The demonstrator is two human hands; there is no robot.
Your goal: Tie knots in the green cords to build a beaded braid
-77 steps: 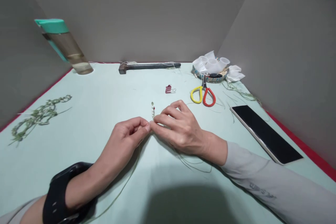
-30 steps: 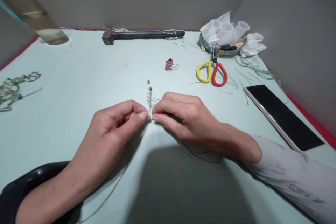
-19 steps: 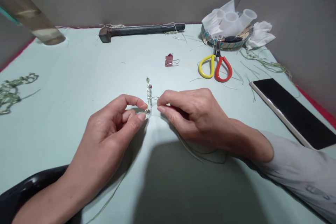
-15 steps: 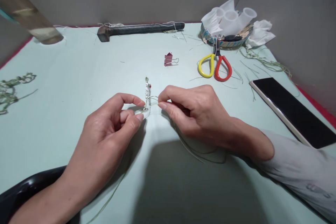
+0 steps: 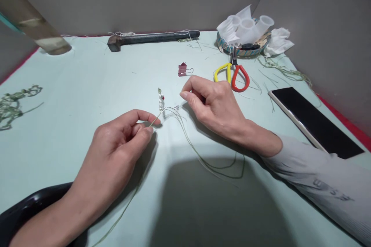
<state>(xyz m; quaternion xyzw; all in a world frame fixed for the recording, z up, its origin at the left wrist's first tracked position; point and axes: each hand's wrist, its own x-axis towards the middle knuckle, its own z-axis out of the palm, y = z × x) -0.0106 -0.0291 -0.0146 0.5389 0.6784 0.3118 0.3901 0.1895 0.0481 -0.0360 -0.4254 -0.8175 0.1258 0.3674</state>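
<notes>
A short braided cord piece [image 5: 161, 102], pale and green with a red spot on its side, stands out from the table between my hands. With thumb and fingers closed, my left hand [image 5: 118, 150] holds a thin green cord [image 5: 154, 120] running from its lower end. Other loose cords [image 5: 191, 142] curve from the braid to the right and lie on the table below my right hand [image 5: 217, 104]. That hand's thumb and forefinger are pressed together, apart from the braid. What they hold, if anything, is too small to tell. Near them is a tiny shiny thing [image 5: 176, 107].
A dark red binder clip [image 5: 182, 70] and yellow-and-red handled scissors [image 5: 239, 79] lie beyond my right hand. A hammer [image 5: 156, 38] lies along the back edge. A basket [image 5: 255, 52] holds white plastic cups. A phone [image 5: 313, 119] lies right, knotted cords [image 5: 17, 102] left.
My right hand has let go of the loose cords and moved up, away from the braid. The cords now hang free to the right. The view has shifted slightly.
</notes>
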